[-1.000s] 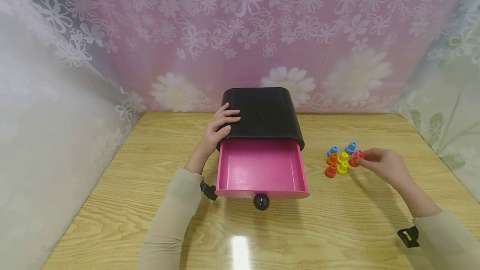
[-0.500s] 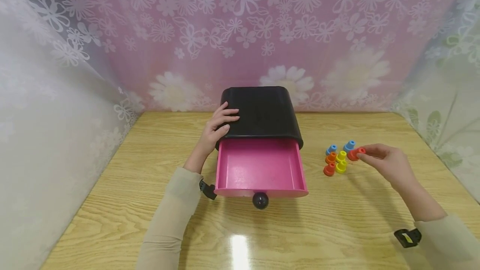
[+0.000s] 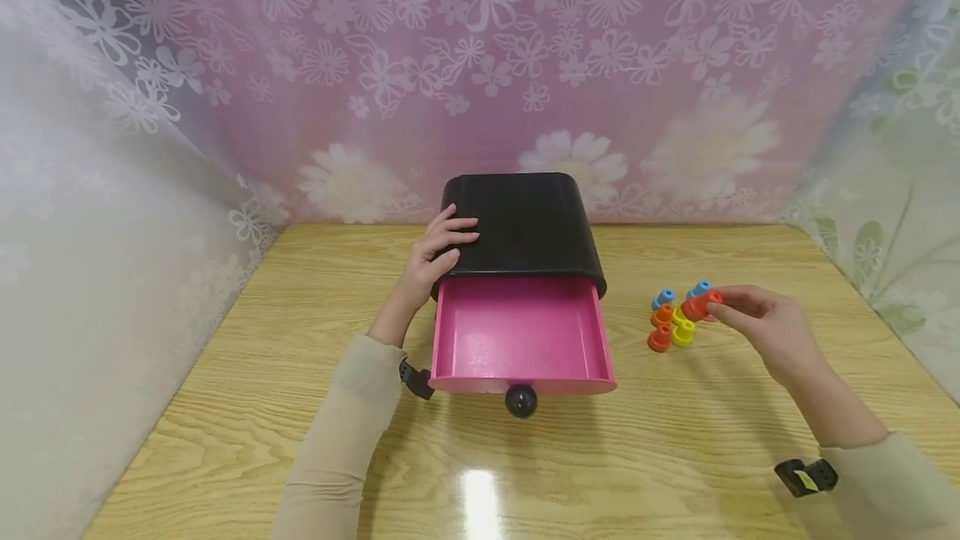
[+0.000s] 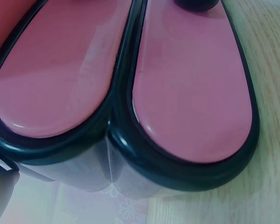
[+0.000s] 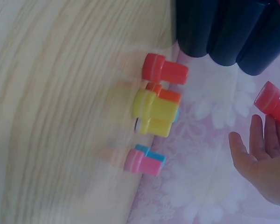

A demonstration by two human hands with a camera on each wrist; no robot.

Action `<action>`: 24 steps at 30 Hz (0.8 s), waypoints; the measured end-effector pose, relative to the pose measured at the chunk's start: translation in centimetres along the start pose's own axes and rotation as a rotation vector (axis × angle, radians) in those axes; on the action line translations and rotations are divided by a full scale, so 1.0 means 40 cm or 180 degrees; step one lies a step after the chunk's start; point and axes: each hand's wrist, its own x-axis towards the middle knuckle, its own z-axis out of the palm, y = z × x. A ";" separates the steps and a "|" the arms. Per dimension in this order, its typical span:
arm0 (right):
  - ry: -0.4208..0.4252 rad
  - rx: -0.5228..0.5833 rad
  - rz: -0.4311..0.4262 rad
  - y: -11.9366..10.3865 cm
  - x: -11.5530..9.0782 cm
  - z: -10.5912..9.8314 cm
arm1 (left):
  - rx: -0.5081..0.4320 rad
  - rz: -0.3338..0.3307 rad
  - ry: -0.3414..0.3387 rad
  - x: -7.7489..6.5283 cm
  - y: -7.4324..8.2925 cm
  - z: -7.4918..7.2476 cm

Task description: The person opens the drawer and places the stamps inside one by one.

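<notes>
My right hand pinches a red plastic peg by its narrow end, raised over the other pegs on the table. In the right wrist view this red peg is at the fingertips, well apart from the pegs standing on the wood. My left hand rests on the left side and top of a black drawer cabinet, fingers fairly straight. Its pink top drawer is pulled out with nothing inside. The left wrist view shows pink drawer fronts framed in black.
Standing right of the cabinet are blue, orange, red and yellow pegs, with a pink peg among them. A round black knob juts from the drawer front. Flowered cloth hangs behind the wooden table.
My right hand has lifted the red peg off the table and shifted it slightly left, over the yellow ones. The left hand, cabinet and drawer have stayed put.
</notes>
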 end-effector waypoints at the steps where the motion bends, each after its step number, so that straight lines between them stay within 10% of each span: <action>1: -0.0020 0.0028 -0.0021 -0.004 -0.001 0.002 | 0.0006 0.0006 0.0003 0.000 0.000 0.000; 10: -0.0179 0.0133 -0.0115 -0.063 -0.017 0.025 | 0.0048 0.0024 0.0030 -0.015 -0.077 -0.010; 24: -0.0344 0.0703 -0.0427 -0.153 -0.045 0.076 | 0.0013 0.0073 0.0034 0.000 -0.005 0.000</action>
